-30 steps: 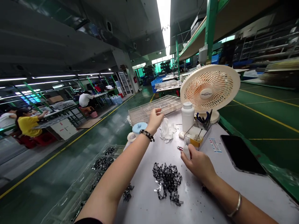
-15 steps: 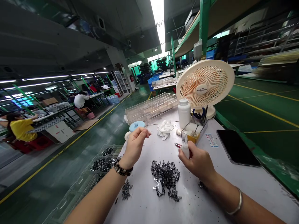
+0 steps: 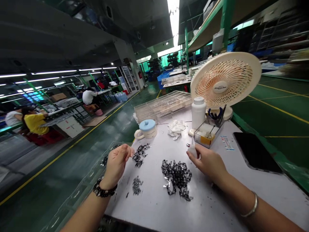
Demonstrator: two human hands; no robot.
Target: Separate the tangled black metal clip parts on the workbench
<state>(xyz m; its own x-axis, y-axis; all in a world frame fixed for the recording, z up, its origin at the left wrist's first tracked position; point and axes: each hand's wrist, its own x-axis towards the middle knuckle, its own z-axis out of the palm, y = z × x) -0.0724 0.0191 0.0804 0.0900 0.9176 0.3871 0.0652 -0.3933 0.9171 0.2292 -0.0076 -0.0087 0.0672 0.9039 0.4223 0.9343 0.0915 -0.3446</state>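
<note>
My left hand (image 3: 117,164), a dark beaded bracelet at its wrist, is raised near the table's left edge with its fingers closed in a pinch. Whatever they may hold is too small to make out. Just right of it lies a small heap of black clips (image 3: 140,154). My right hand (image 3: 209,162) grips a small white squeeze bottle (image 3: 192,150), its narrow nozzle pointing up. Between the hands, closer to me, a larger pile of black angular parts (image 3: 178,175) rests on the white table (image 3: 154,206). Tiny dark pieces (image 3: 137,186) are heaped left of that pile.
A lidded mug (image 3: 147,129), crumpled tissue (image 3: 177,129) and white bottle (image 3: 198,112) stand farther back. A clear tool box (image 3: 207,133), fan (image 3: 224,82) and phone (image 3: 257,153) are on the right. A wire rack (image 3: 164,106) lies behind. Co-workers sit far left.
My left hand has moved left and towards me, uncovering the mug and the small heap of clips. My right hand keeps the squeeze bottle in nearly the same place. The view has shifted slightly.
</note>
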